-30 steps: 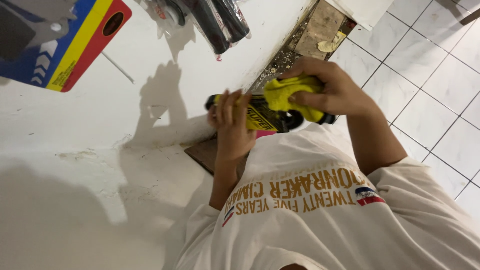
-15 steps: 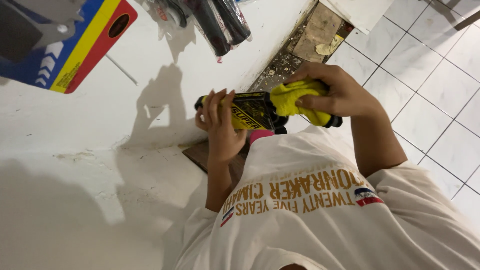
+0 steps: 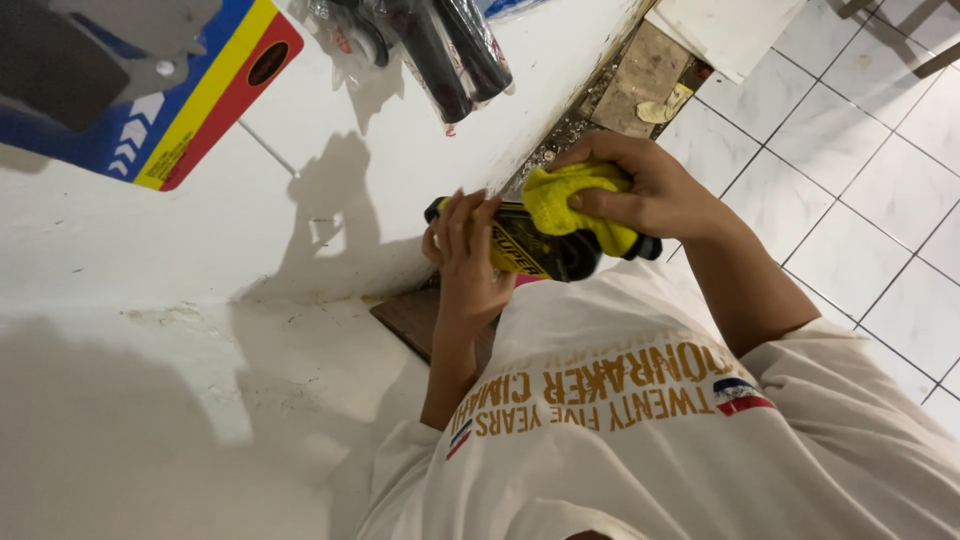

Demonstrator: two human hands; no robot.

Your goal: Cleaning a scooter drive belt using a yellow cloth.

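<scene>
Black and yellow bottle (image 3: 530, 245) held level above the floor tiles (image 3: 880, 200), left hand (image 3: 465, 265) gripped round its end, right hand (image 3: 650, 185) pressed a yellow cloth (image 3: 575, 200) onto it, white wall (image 3: 200, 330) beside.

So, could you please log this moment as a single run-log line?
left hand: grips black-and-yellow can | right hand: presses yellow cloth on can | backdrop: white wall, tiled floor
</scene>
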